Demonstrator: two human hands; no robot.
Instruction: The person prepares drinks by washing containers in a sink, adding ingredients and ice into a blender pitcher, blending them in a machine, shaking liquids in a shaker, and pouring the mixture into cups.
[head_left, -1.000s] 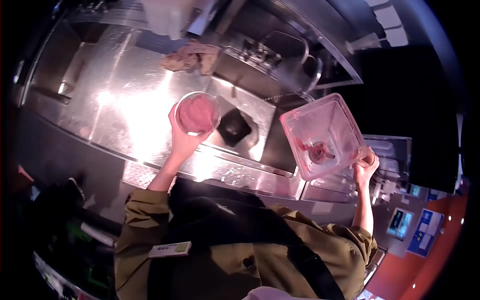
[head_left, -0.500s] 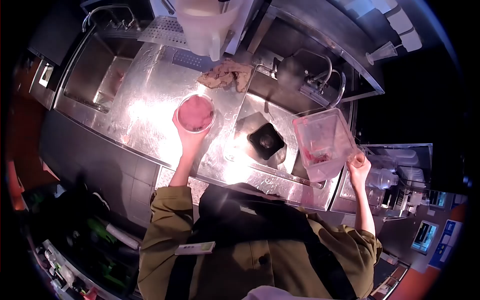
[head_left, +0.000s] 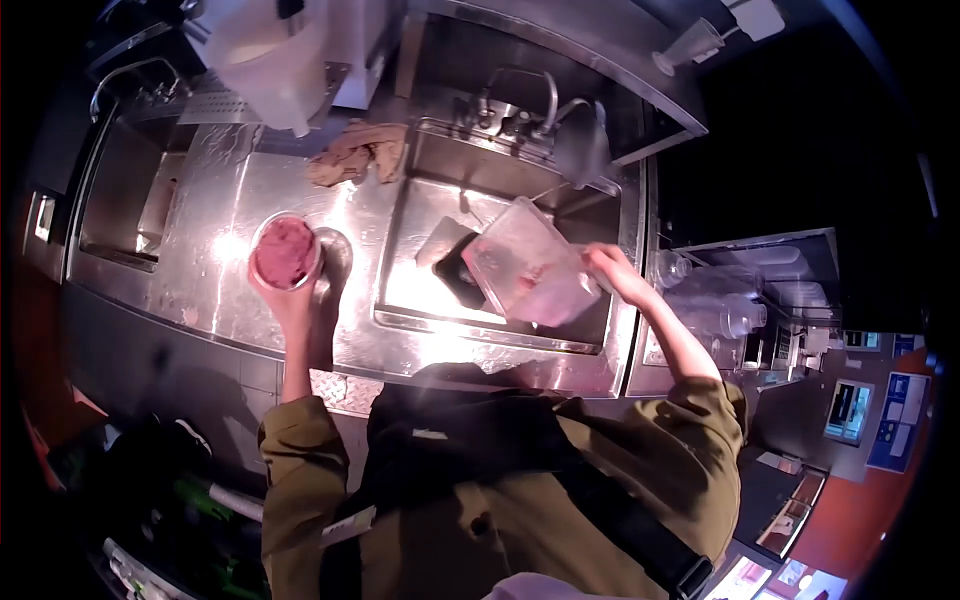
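My left hand (head_left: 290, 308) is closed around a clear cup (head_left: 287, 252) filled to near the rim with thick pink stuff. It holds the cup over the steel counter, left of the sink. Over the sink, my right hand (head_left: 614, 272) grips the side of a clear, square-sided plastic jug (head_left: 535, 262), probably by its handle. The jug is tilted, with pink residue on its inner walls. Behind the jug, a black piece (head_left: 456, 270) with rounded corners lies in the sink and is partly hidden.
The sink (head_left: 392, 255) has a tap (head_left: 550, 95) at its back edge. A crumpled brown cloth (head_left: 358, 150) lies on the wet counter (head_left: 205, 215). A large whitish pitcher (head_left: 268, 65) stands at the back. Another sink (head_left: 120, 205) is far left, and clear containers (head_left: 725, 312) sit at right.
The camera view has turned. My right hand has brought the jug leftward over the sink, and it now covers part of the black piece. My left hand still holds the cup.
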